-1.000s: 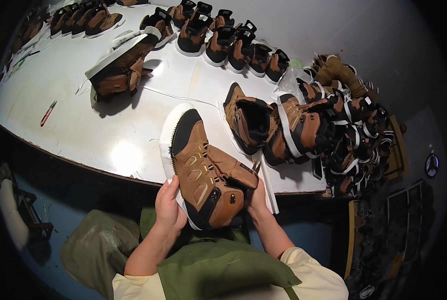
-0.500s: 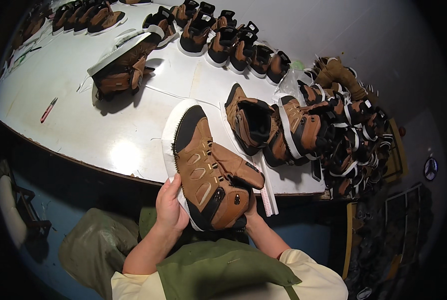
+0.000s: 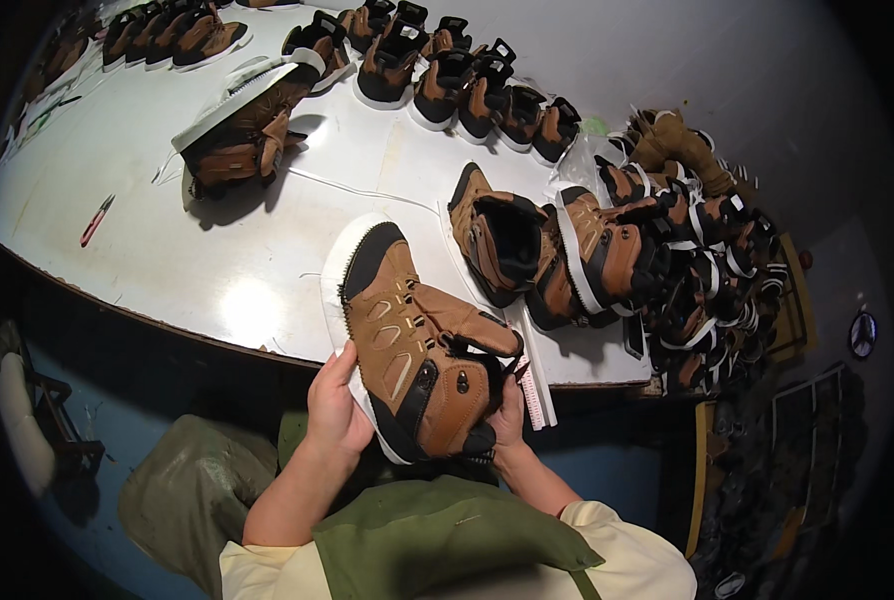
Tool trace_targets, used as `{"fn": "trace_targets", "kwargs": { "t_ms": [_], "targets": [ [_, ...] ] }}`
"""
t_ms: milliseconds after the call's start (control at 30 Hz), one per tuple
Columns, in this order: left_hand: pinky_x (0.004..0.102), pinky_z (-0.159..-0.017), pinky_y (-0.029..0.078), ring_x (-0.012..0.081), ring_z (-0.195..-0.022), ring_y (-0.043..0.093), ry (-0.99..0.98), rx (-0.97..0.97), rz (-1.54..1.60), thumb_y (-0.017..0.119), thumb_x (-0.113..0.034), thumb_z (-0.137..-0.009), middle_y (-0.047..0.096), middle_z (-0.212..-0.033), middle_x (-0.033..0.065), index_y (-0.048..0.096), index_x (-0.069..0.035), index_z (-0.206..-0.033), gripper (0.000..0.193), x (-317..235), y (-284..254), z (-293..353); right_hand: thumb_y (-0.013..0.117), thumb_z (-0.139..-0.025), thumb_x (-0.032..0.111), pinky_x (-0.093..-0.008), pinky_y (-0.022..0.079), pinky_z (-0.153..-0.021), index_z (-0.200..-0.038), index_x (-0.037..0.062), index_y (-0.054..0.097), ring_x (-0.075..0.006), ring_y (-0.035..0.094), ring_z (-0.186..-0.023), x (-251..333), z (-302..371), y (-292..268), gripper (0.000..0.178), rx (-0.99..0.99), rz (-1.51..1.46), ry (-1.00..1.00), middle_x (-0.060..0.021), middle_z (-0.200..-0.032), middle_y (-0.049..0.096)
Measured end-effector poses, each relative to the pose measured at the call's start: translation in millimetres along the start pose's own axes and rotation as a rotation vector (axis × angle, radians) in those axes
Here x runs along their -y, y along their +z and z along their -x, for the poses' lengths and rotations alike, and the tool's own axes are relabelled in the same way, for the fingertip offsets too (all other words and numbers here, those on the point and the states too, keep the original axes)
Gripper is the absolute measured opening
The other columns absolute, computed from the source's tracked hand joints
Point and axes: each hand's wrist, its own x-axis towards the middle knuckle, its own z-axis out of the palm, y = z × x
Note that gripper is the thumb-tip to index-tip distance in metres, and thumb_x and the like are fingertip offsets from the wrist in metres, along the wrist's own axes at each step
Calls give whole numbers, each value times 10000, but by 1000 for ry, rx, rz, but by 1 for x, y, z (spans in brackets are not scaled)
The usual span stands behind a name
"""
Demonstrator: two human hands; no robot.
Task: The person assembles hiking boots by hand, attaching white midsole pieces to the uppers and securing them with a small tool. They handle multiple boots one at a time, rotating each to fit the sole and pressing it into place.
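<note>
Over the white table [image 3: 152,265]'s near edge, left hand [image 3: 339,408] grips brown boot [image 3: 392,335] by its sole [image 3: 335,270], right hand [image 3: 508,415] holds the collar side; best support both sides evenly, tongue [image 3: 472,322] clear.

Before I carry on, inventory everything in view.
Held boot: one, brown and black, centre
Nearby boots: at least two, brown-black, right of it
Tipped boot: at least one, brown-black, table's upper left
Back boots: several, brown-black, far side
Shoe heap: one, brown, black and white, far right
Snips: one, red-handled, table's left
Marked strip: one, white, near table edge
Table: one, white, centre
Apron: one, green, bottom
Left hand: one, bare, at boot's sole
Right hand: one, bare, at boot's ankle
</note>
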Motion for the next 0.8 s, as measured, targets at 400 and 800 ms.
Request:
{"fn": "trace_targets", "kwargs": {
  "t_ms": [400, 800],
  "targets": [
    [450, -1001, 480, 303, -1166, 575, -27, -1, -44, 385, -228, -1033, 557, -1290, 197, 430, 31, -1339, 404, 8, 12, 0, 572, -937, 347, -272, 515, -702, -1142, -2, 557, -124, 623, -815, 19, 8, 10, 405, -83, 87, -27, -67, -965, 643],
    [407, -1012, 457, 257, -1162, 576, 24, 33, -146, 424, -175, -1021, 576, -1275, 160, 456, 35, -1316, 363, 11, 28, 2, 546, -955, 222, -273, 500, -802, -1087, -30, 599, -134, 638, -887, 30, 2, 24, 289, -90, -108, 35, -75, -1010, 659]
  ]
}}
